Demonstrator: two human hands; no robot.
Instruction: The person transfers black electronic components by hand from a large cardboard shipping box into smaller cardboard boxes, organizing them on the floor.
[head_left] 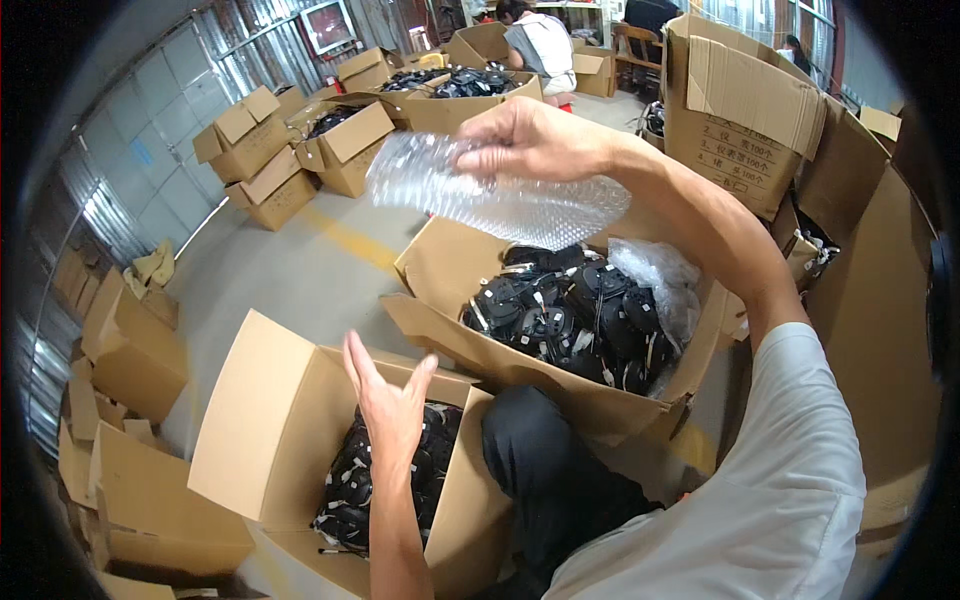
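Observation:
A sheet of clear bubble wrap (pixel 500 205) hangs from my right hand (pixel 535 140), its edge pinched between thumb and fingers above the larger cardboard box (pixel 545 375). That box holds a heap of black plastic parts with cables and white connectors (pixel 575 315). More crumpled bubble wrap (pixel 660 285) lies at its right side. My left hand (pixel 390 400) is raised over the smaller cardboard box (pixel 265 430), thumb and fingers apart, with nothing in it. Similar black parts (pixel 430 460) fill this smaller box, partly hidden by my left forearm.
Open boxes of black parts (pixel 470 85) stand farther back, near a seated person (pixel 540 50). Stacked cartons (pixel 265 165) stand at the far left, others (pixel 135 340) along the left wall. A tall carton (pixel 735 120) rises at the right. My bent knee (pixel 535 440) is between both near boxes.

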